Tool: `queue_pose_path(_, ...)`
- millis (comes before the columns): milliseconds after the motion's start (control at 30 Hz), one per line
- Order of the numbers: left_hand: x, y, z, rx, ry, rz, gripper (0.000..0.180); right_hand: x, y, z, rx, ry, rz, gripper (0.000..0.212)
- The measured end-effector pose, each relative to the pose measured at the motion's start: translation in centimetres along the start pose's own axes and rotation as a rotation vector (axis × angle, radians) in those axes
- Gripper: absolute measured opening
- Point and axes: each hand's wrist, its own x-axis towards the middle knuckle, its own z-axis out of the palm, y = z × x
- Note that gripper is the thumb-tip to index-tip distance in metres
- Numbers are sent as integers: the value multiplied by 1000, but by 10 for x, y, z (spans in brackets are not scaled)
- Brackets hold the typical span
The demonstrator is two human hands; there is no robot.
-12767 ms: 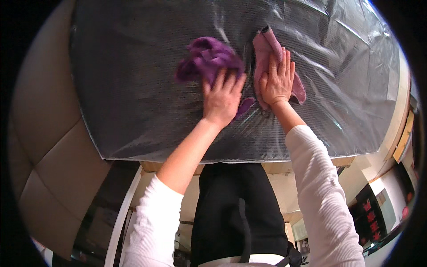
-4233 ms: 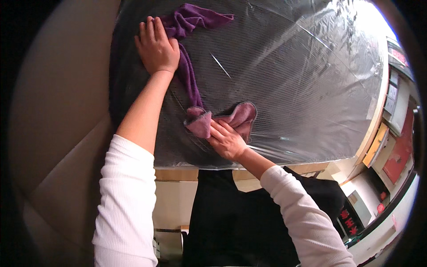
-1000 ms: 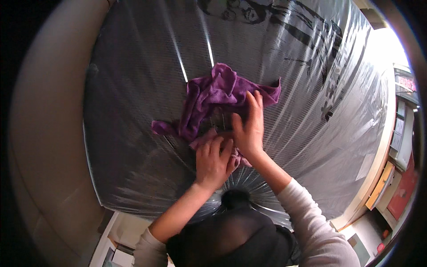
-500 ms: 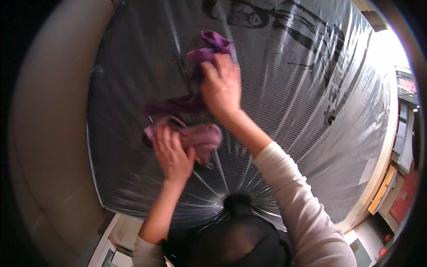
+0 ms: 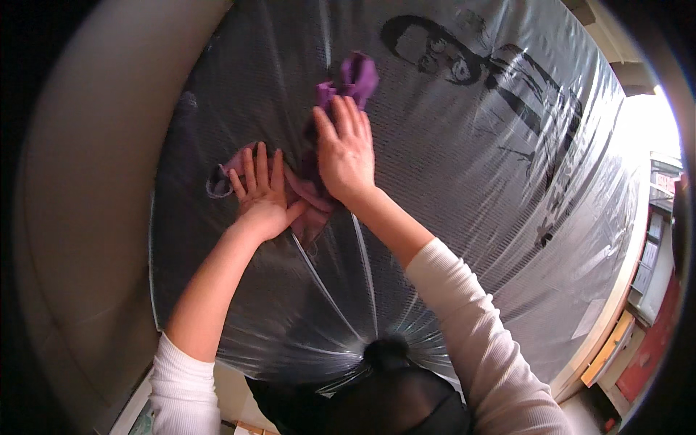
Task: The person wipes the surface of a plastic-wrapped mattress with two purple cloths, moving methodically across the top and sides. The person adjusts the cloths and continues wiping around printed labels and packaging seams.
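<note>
As we're seeing in the head view, our left hand (image 5: 262, 197) is lying spread flat on the pink cloth (image 5: 313, 222), which is running left-right beneath. Our right hand (image 5: 346, 151), fingers extended, is covering the purple cloth (image 5: 359, 74), which is jutting past its fingertips; neither is showing a grip.

A large, smooth brown-grey surface (image 5: 87, 217) with faint seams fills the left side of the frame; whether it is wall or upholstery cannot be told. At upper right, a strong white glare (image 5: 652, 130) washes out its surroundings, beneath a pale beige ledge (image 5: 612, 32). Down the right edge stand small whitish rectangular boxes (image 5: 643, 278), a flat red panel (image 5: 655, 355) and a slanted yellow-orange board (image 5: 607, 348). A curved, pale wooden strip (image 5: 616, 304) runs alongside them. At lower left, a narrow white strip (image 5: 134, 407) borders a dim gap.
</note>
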Motion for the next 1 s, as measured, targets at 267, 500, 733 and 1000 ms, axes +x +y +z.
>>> queue_pose_path(267, 15, 11, -31, 30, -352, -69, 137, 90, 11, 42, 3, 26, -182, 38)
queue_pose_path(500, 15, 11, -26, 17, -303, -78, 137, 92, -27, 86, 76, 40, -233, 39)
queue_pose_path(733, 23, 9, -3, -51, -174, 6, 141, 115, -71, 122, 109, -254, -604, 38)
queue_pose_path(1000, 27, 16, -34, 15, -497, -92, 134, 200, -40, 134, -120, -12, -167, 36)
